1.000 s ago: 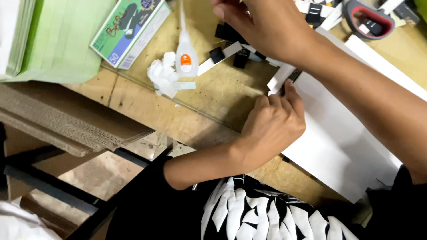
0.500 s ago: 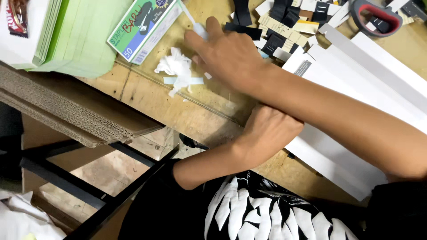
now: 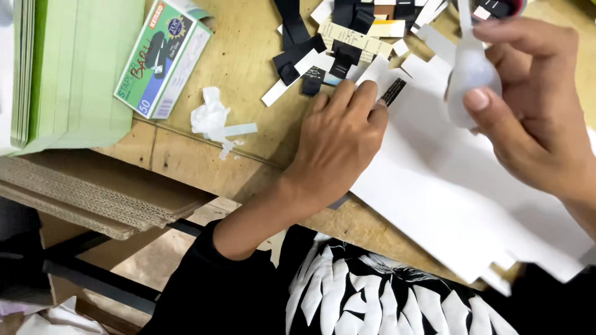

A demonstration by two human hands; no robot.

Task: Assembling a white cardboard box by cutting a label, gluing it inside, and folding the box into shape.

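Observation:
My left hand (image 3: pixel 338 139) lies flat, fingers spread, pressing down the left edge of a large white paper sheet (image 3: pixel 447 192) on the wooden table (image 3: pixel 248 62). Its fingertips touch a small black strip (image 3: pixel 392 92). My right hand (image 3: pixel 534 111) is raised at the upper right over the sheet and grips a white glue bottle (image 3: pixel 469 77) between thumb and fingers, nozzle pointing up and away. Black and white paper strips (image 3: pixel 335 43) are scattered just beyond my left hand.
A green and white staple box (image 3: pixel 162 59) lies at the upper left beside a stack of green card (image 3: pixel 74 68). Crumpled white scraps (image 3: pixel 214 121) sit near the table edge. Corrugated cardboard sheets (image 3: pixel 93 192) stick out below the table at the left.
My right hand has come back from the far left of the table to the upper right, now holding the glue bottle. My left hand slid up along the sheet toward the strips.

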